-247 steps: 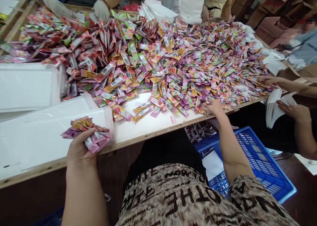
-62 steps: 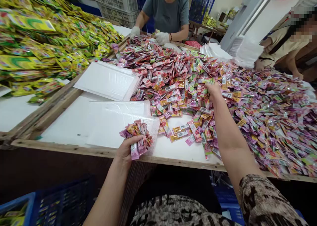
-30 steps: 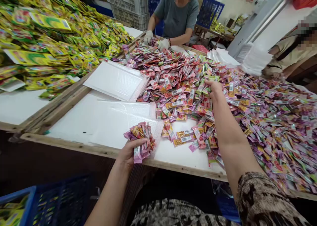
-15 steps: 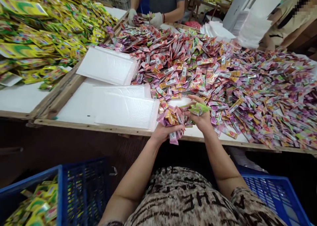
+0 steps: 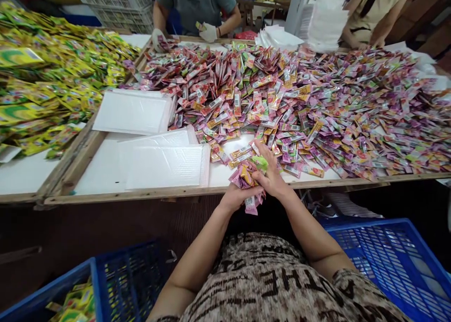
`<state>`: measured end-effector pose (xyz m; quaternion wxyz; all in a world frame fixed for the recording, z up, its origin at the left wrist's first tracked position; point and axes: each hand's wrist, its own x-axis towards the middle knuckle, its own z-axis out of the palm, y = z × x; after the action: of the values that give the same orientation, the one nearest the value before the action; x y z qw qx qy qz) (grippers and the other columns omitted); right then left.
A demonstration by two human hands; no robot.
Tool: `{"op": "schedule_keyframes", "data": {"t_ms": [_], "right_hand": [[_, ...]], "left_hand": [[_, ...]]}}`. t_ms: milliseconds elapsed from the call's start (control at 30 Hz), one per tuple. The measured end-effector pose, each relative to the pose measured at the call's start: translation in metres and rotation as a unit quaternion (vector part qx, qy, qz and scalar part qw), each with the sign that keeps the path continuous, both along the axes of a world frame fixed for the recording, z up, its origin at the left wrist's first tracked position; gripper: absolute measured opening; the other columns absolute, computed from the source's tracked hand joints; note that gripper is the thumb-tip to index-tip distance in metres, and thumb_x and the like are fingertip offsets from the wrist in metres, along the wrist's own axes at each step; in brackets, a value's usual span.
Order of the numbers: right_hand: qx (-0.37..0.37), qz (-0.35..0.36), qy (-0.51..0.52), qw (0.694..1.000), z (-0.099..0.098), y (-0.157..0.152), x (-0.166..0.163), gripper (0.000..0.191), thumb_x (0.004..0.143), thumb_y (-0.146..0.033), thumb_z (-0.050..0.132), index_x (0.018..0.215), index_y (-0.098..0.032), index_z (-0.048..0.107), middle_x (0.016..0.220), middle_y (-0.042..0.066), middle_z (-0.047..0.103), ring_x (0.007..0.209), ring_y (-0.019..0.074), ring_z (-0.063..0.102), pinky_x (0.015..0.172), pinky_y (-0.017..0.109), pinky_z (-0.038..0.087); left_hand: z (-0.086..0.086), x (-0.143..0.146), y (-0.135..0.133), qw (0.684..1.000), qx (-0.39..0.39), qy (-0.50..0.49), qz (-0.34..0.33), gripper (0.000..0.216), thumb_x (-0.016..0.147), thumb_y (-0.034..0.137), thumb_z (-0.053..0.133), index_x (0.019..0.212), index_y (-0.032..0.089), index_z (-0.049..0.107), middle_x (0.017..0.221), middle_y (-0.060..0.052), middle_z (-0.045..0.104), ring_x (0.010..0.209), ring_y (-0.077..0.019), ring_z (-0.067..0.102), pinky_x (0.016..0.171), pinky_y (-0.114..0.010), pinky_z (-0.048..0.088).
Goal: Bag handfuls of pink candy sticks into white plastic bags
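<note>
My left hand (image 5: 237, 197) grips a bunch of small pink, purple and yellow sachets (image 5: 246, 181) just at the table's near edge. My right hand (image 5: 270, 176) is closed over the top of the same bunch, pressing a green sachet onto it. A large heap of the same sachets (image 5: 317, 96) covers the white table (image 5: 105, 167) beyond my hands. Flat white padded envelopes (image 5: 165, 166) lie to the left of my hands.
Another stack of white envelopes (image 5: 132, 111) lies farther left. Yellow-green packets (image 5: 45, 77) cover the neighbouring table. Blue crates stand at my left (image 5: 116, 275) and right (image 5: 387, 261). A gloved person (image 5: 197, 7) and another person (image 5: 369, 7) work at the far side.
My right hand came back from the heap with a green sachet and closed onto the bunch in my left hand. Both hands now sit together at the table edge.
</note>
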<state>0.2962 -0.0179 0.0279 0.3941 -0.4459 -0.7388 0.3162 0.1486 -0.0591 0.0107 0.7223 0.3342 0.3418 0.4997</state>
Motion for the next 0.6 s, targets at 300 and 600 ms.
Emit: {"op": "schedule_keyframes", "data": {"t_ms": [300,600], "right_hand": [[-0.197,-0.021,0.092,0.976,-0.028,-0.023,-0.025,0.11,0.049,-0.064,0.086,0.138,-0.016,0.041,0.125,0.015,0.06,0.12,0.0351,0.056,0.099,0.047,0.048],[-0.151,0.044,-0.022,0.987,-0.018,-0.01,-0.014,0.072,0.049,-0.042,0.088,0.104,-0.022,0.046,0.103,0.004,0.062,0.091,0.0241,0.06,0.077,0.037,0.052]], "left_hand": [[-0.003,0.008,0.006,0.986,-0.051,0.014,0.156,0.05,0.058,0.022,0.088,0.103,0.015,0.068,0.107,-0.008,0.073,0.112,-0.0288,0.066,0.102,-0.04,0.049],[0.0,0.004,-0.001,0.992,-0.095,-0.002,0.084,0.068,0.062,0.031,0.088,0.124,0.023,0.062,0.105,-0.004,0.073,0.113,-0.0246,0.066,0.096,-0.032,0.054]]}}
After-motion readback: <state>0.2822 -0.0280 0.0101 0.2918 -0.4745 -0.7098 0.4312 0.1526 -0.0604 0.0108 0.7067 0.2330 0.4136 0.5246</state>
